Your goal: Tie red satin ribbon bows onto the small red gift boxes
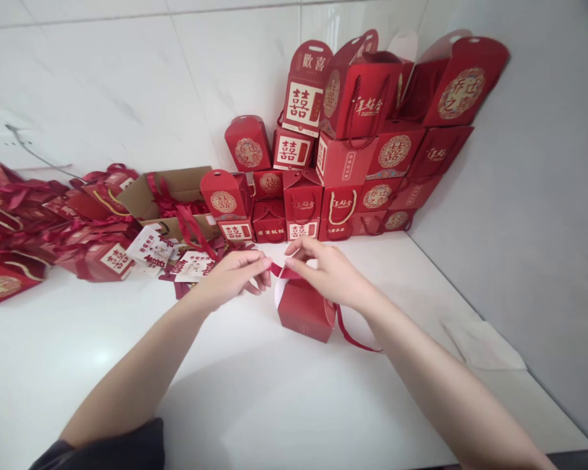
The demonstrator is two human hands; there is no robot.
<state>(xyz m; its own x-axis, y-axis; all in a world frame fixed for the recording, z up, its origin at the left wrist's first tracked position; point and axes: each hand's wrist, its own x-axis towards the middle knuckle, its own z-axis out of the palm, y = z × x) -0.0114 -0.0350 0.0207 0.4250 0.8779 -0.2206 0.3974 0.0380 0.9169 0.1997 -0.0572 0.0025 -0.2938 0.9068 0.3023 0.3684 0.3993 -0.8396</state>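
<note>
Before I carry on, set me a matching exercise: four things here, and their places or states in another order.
Things:
1. Open carton
2. Thin cable
3. White sheet
4. Small red box

Places or states:
A. Beside the grey wall
B. Partly hidden by the right hand
C. Holding red ribbons
D. Against the tiled wall, far left

Pairs: 1-C, 2-D, 3-A, 4-B

One head-worn camera looks forward and down (the wearer's own viewpoint), fairly close above the left hand (235,272) and the right hand (330,266), with white table (245,398) at six o'clock and tiled wall (102,85) at eleven.
</note>
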